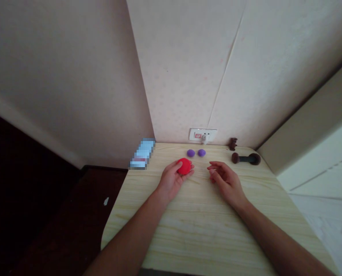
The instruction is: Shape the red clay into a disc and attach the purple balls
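Observation:
My left hand (pixel 172 179) is closed on a bright red, flattened round of what looks like modelling clay (pixel 184 166), with the thumb on top and the fingers beneath. Across from it, my right hand (pixel 225 180) is held over the table with its fingers loosely curled and apart, and nothing shows in it. Just beyond the hands, two small purple lumps (pixel 190 153), similar in look to clay, lie side by side near the wall.
The pale wooden table (pixel 193 230) meets the wall at its far edge. A wall socket (pixel 203 135) holds a white plug. At the back right are a small dark brown figurine (pixel 233 144) and a dumbbell-shaped object (pixel 246 158). A blurred-out, screen-like object (pixel 142 154) stands at the left.

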Tool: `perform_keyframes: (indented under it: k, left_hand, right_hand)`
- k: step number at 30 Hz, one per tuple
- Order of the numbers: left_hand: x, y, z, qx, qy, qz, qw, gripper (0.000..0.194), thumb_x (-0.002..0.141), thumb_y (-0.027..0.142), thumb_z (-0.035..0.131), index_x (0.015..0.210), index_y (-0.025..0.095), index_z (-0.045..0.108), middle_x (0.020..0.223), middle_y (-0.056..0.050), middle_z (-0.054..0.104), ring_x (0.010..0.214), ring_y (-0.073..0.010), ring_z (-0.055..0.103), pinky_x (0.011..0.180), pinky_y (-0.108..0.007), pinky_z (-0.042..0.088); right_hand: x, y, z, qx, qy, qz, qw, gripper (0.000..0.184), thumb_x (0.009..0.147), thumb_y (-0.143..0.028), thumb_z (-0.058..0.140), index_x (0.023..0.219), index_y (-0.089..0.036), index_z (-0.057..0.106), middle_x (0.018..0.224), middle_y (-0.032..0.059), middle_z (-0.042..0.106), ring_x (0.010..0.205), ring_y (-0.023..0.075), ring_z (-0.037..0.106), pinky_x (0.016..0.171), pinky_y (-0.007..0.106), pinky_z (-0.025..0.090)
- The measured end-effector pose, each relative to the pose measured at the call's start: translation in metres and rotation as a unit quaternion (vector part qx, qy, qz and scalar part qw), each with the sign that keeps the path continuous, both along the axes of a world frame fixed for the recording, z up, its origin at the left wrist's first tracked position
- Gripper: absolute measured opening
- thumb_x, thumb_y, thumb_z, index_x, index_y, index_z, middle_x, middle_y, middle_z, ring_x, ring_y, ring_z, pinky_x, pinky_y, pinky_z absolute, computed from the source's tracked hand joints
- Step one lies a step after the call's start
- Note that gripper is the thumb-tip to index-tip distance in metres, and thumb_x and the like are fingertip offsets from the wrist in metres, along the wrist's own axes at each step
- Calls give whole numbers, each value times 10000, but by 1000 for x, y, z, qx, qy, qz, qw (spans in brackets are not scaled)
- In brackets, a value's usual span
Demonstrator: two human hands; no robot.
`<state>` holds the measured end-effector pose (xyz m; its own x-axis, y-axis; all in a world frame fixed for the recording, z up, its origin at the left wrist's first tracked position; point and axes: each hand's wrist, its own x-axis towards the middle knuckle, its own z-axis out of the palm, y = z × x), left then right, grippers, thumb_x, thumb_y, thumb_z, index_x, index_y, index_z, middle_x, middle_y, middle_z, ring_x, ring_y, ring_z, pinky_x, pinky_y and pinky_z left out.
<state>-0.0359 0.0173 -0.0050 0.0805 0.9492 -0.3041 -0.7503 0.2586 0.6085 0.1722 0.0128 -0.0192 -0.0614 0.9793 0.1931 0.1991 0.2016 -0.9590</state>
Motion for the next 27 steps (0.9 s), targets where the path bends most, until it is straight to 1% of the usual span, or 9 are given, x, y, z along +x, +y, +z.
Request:
perform_keyframes:
  k: [4,8,12,17,21,22,24,25,27]
  left_hand:
    - [1,1,-5,37,37,40,998,101,844,122,692,936,87,714,942,-140,764,975,-267,746,990,-510,567]
    - [-1,5,-10,45,70,70,994,149,804,154,759,940,105,723,921,-117,764,976,-265,748,985,-521,568]
    - [-4,8,-12,55,75,84,992,164,792,167,774,933,99,724,899,-111,765,906,-242,755,973,-505,576]
    - [-3,9,-12,62,85,111,988,166,806,208,761,935,113,716,930,-99,769,869,-193,749,928,-404,595]
    - [-1,9,-11,73,109,130,983,205,818,251,753,964,121,694,966,-93,747,868,-193,748,879,-386,607]
    - [-1,9,-11,76,105,129,983,204,823,256,747,965,125,684,971,-89,740,862,-196,749,875,-399,610]
    - [-1,10,-10,71,93,126,985,177,837,247,725,961,135,667,965,-77,729,856,-188,747,879,-405,611]
    - [-1,10,-9,64,85,122,987,157,845,237,708,959,140,662,961,-72,727,858,-184,745,881,-399,611]
    - [-2,10,-9,55,73,112,989,119,856,216,667,952,147,659,946,-66,728,867,-183,744,879,-391,612]
  right_hand:
    - [2,5,-2,10,-5,-25,1000,417,905,-509,658,1185,-202,622,1041,92,683,762,176,621,638,315,546]
    - [7,14,-7,26,-32,-74,996,440,904,-515,642,1201,-191,629,1084,113,686,856,211,652,677,348,567]
    - [7,22,-10,33,-56,-97,993,514,903,-514,629,1283,-169,600,1186,150,680,795,201,653,655,366,576]
    - [-3,28,-10,77,-169,-85,979,499,937,-454,590,1331,-149,568,1261,178,647,740,195,651,628,369,571]
    - [-14,37,-4,114,-301,-85,943,514,956,-396,561,1413,-166,521,1281,169,632,670,187,639,740,438,584]
    - [-17,40,-3,115,-329,-95,933,518,962,-396,554,1428,-173,516,1319,173,615,694,199,653,764,448,582]
    - [-23,49,-1,129,-366,-108,915,514,961,-401,561,1436,-206,528,1369,165,595,898,265,689,796,430,575]
    - [-26,54,0,130,-369,-106,914,513,957,-402,572,1437,-224,534,1360,154,603,976,283,686,801,410,571]
    - [-30,64,0,130,-358,-101,919,457,942,-374,602,1379,-242,595,1303,137,640,985,277,685,792,380,565]
